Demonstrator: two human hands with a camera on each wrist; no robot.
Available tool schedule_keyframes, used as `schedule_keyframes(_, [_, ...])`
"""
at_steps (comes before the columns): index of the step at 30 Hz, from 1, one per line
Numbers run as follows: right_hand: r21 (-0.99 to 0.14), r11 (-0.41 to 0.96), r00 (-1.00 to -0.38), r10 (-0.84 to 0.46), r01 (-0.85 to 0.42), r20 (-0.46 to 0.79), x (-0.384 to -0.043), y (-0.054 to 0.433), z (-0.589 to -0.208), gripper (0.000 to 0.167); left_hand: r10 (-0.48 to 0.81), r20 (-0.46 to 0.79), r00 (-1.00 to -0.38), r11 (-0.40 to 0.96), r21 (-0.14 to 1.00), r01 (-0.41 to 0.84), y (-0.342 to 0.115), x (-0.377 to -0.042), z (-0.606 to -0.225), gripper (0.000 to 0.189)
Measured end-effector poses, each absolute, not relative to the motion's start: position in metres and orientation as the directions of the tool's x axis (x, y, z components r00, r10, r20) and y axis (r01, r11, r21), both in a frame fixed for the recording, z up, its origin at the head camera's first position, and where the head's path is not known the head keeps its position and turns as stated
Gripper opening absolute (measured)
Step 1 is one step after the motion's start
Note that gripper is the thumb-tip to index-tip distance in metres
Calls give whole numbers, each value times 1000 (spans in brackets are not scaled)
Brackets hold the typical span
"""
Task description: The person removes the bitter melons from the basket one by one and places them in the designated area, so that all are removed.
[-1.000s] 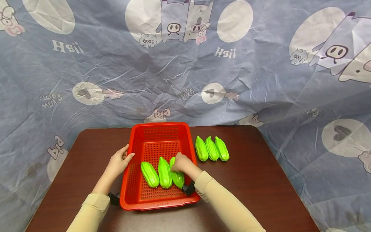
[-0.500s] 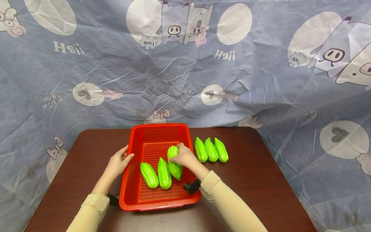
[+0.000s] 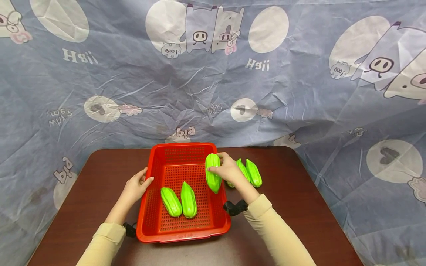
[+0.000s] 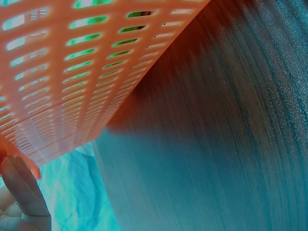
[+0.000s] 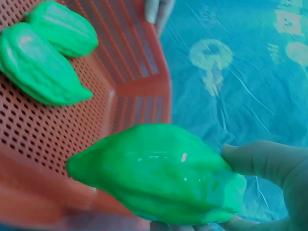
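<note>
My right hand (image 3: 231, 170) pinches a bright green, ridged bitter melon (image 3: 212, 175) between thumb and fingers, over the right rim of the red basket (image 3: 183, 235). In the right wrist view the held bitter melon (image 5: 159, 173) points its narrow tip left, toward the basket. Two more bitter melons lie on the basket floor, a left one (image 3: 171, 202) and a middle one (image 3: 189, 200). At the basket's left rim, my left hand (image 3: 134, 186) grips the edge, its thumb over the rim. The left wrist view catches only some fingers (image 4: 24, 187) by the basket's slotted wall (image 4: 72, 91).
On the dark brown table (image 3: 286, 214), right of the basket, other bitter melons (image 3: 254, 173) lie side by side, partly hidden by my right hand. A blue-grey cartoon-print cloth (image 3: 186, 85) hangs behind the table's far edge.
My right hand has lifted the third bitter melon off the basket floor and carried it up and right to the rim. The left hand keeps its place.
</note>
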State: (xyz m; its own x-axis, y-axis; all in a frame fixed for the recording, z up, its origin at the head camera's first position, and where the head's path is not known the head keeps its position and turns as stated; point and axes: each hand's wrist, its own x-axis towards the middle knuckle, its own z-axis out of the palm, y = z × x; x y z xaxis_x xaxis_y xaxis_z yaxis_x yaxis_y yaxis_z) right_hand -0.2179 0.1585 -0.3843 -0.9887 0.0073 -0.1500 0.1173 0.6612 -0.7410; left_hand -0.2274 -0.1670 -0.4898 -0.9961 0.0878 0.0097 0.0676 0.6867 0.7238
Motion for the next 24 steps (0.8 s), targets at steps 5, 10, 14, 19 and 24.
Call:
schedule_keyframes(5, [-772,620,-990,50,137,-135,-218,180,-379,72,85,3,-996,683,728,60,-166,-227,-489,63])
schedule_keyframes(10, [-781,607,-989,91,147,-115,-216,199,-379,72,82,1,-997,680,731,56,-166,-226,-489,63])
schedule_keyframes(14, [-785,599,-987,118,157,-107,-212,210,-383,71,80,3,-997,677,733,57,-167,-226,-490,63])
schedule_keyframes(19, [-786,592,-984,133,177,-122,-207,221,-390,70,78,8,-997,676,735,59,-167,-226,-490,63])
schedule_keyframes(24, [-766,608,-978,151,208,-145,-204,231,-402,71,82,0,-997,670,740,55,-167,-226,-490,63])
